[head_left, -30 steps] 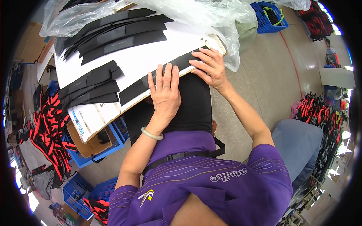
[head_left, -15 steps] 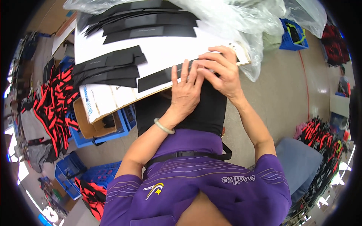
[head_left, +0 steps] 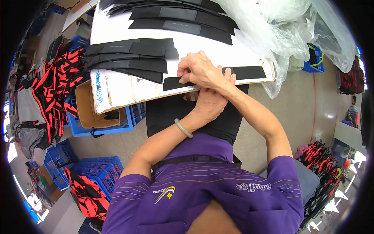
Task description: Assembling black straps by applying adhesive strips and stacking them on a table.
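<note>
A long black fabric strip [head_left: 247, 73] lies along the near edge of the white board [head_left: 128, 90]. My right hand [head_left: 200, 70] is crossed over my left, its fingers curled down onto the strip's left part. Whether something is pinched in those fingertips is hidden. Below it, my left hand [head_left: 212, 103] rests at the board's edge with its fingers stretched out. Its fingertips show past my right wrist, lying on the strip's middle. A fanned stack of black strips [head_left: 128, 48] is just left of my right hand. More black strips [head_left: 181, 27] lie overlapped farther back.
Clear plastic sheeting [head_left: 280, 35] heaps over the board's back right. Under its left side stand a cardboard box [head_left: 86, 105] and a blue crate [head_left: 101, 130]. Red-and-black pieces [head_left: 58, 89] hang in a pile at left. A blue basket [head_left: 313, 62] stands at far right.
My right hand has moved left across my left hand, and its spread fingers have curled. My left hand has shifted right, under my right wrist. The whole view has shifted a little.
</note>
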Demonstrator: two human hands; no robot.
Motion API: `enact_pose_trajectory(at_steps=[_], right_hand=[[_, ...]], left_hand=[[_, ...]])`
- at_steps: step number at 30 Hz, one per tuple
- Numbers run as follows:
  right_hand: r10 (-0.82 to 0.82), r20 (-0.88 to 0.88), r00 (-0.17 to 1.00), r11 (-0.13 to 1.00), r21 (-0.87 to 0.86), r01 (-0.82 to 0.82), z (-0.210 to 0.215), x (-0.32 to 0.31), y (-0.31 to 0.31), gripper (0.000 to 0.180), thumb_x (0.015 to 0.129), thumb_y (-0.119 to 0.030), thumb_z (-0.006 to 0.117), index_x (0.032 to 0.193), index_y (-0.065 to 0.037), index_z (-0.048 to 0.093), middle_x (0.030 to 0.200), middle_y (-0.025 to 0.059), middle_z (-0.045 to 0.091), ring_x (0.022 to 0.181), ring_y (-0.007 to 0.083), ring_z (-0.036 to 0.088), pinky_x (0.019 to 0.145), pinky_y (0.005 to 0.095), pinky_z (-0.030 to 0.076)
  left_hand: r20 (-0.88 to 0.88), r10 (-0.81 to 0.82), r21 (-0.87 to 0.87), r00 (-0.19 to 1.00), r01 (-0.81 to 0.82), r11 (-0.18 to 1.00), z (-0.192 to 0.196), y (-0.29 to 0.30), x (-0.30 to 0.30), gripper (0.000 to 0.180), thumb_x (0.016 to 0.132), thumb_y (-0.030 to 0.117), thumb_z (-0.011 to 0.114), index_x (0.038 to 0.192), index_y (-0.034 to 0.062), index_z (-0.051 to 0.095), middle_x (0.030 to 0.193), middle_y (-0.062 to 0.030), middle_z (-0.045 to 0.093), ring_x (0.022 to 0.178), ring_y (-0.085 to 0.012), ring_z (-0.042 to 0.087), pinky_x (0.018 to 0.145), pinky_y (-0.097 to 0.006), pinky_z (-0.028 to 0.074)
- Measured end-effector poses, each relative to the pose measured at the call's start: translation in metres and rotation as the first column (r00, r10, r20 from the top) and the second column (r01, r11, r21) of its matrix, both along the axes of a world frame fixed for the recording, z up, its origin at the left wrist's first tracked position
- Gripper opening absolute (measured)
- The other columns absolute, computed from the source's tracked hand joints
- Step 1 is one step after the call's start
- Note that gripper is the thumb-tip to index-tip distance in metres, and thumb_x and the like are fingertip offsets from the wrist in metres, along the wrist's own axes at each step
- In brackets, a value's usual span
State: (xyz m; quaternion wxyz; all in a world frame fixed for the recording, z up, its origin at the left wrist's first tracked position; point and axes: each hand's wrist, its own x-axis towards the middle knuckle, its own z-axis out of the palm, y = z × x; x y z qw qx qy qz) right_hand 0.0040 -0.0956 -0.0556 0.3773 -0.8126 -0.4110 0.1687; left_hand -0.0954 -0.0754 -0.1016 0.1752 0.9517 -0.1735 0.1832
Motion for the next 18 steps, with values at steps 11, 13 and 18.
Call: enact_pose_trajectory(at_steps=[11,13,18], right_hand=[[-0.104,-0.037,0.994,0.994,0.01,0.104,-0.002,-0.003,0.007,0.017,0.061,-0.011,0.077,0.073,-0.002,0.071,0.065,0.0105,0.067,0.057,0.0223,0.062,0.058,0.0324,0.048],[-0.134,-0.032,0.991,0.991,0.0,0.134,0.001,-0.005,0.008,0.016,0.063,-0.013,0.078,0.075,-0.003,0.073,0.066,0.0094,0.068,0.057,0.0191,0.063,0.058,0.0309,0.049],[-0.139,0.037,0.99,0.99,0.01,0.139,-0.002,-0.009,0.009,0.018,0.062,-0.015,0.08,0.074,-0.004,0.073,0.067,0.0089,0.068,0.057,0.0193,0.063,0.058,0.0307,0.049]], left_hand=[[0.019,0.007,0.08,1.0,-0.009,0.997,-0.001,-0.002,0.004,0.05,0.089,0.023,0.046,0.137,0.0062,0.044,0.139,-0.0159,0.043,0.13,-0.0394,0.039,0.1,-0.054,0.037],[0.039,0.006,0.106,0.999,-0.01,0.994,-0.002,-0.001,0.004,0.051,0.089,0.024,0.047,0.137,0.0063,0.043,0.14,-0.015,0.041,0.13,-0.0389,0.038,0.101,-0.054,0.037],[0.036,0.007,0.12,0.999,-0.012,0.993,-0.008,-0.004,0.004,0.052,0.088,0.026,0.048,0.136,0.0067,0.043,0.138,-0.0138,0.042,0.13,-0.0384,0.038,0.1,-0.054,0.037]])
